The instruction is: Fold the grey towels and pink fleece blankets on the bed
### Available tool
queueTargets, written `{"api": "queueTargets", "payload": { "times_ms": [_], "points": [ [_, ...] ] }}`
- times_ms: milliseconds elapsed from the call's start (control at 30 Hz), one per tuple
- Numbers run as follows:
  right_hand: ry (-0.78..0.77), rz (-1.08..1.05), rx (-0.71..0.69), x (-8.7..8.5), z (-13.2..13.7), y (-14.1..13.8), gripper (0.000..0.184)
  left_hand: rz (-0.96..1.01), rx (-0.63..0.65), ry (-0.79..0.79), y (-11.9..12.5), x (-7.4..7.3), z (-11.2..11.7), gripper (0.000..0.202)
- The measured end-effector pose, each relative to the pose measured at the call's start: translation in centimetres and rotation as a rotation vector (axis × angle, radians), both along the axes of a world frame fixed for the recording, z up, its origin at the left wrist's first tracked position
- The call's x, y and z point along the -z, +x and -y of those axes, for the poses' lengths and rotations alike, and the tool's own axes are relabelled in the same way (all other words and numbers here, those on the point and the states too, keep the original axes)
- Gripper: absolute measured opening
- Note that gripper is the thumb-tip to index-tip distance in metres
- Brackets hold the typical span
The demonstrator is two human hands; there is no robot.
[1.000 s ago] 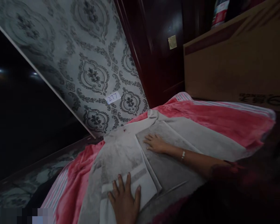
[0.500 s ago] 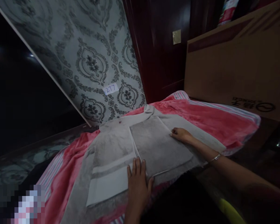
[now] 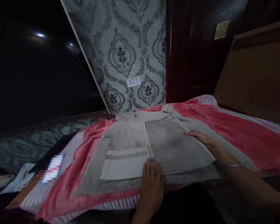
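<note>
Your cloth (image 3: 175, 143) lay folded on the red blanket (image 3: 70, 177), seemingly light, soft and limp, best taken by its right edge. Your left hand (image 3: 152, 183) rested flat, unclenched; whether your right hand (image 3: 205, 140) pinched that edge, I couldn't tell.

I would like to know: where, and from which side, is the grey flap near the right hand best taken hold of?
Probably the flap is best gripped at its right edge, coming from the right. It lies flat, so its thin edge seems easier to pinch than its middle; the right hand is at that edge, the left hand near the opposite one.
</note>
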State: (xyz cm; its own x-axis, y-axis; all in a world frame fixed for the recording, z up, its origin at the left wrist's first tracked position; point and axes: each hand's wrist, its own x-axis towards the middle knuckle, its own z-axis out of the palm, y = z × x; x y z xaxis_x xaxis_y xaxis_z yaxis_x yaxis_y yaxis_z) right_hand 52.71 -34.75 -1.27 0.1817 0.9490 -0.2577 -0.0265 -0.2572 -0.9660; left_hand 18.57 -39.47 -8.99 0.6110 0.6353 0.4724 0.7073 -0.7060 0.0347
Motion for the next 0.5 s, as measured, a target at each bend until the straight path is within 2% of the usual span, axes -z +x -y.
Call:
{"api": "queueTargets", "payload": {
  "times_ms": [133, 233, 300, 400, 500],
  "points": [
    [0.169, 0.023, 0.006, -4.8, -2.5, -3.4, 0.042, 0.026, 0.061, -0.025, -0.3, 0.8, 0.2, 0.059],
    [0.322, 0.008, -0.103, -8.5, -5.6, -7.8, 0.046, 0.101, 0.103, -0.062, -0.8, 1.0, 0.5, 0.061],
    [0.381, 0.012, -0.179, -10.3, -8.1, -11.5, 0.047, 0.178, 0.134, -0.08, -1.3, 0.9, 0.8, 0.06],
    [0.376, 0.035, -0.265, -11.2, -11.6, -18.2, 0.05, 0.298, 0.24, -0.139, -2.6, 0.7, 1.1, 0.051],
    [0.245, 0.054, -0.311, -9.5, -13.6, -25.2, 0.056, 0.455, 0.266, -0.181, -4.5, 1.2, 1.3, 0.035]
  ]
}}
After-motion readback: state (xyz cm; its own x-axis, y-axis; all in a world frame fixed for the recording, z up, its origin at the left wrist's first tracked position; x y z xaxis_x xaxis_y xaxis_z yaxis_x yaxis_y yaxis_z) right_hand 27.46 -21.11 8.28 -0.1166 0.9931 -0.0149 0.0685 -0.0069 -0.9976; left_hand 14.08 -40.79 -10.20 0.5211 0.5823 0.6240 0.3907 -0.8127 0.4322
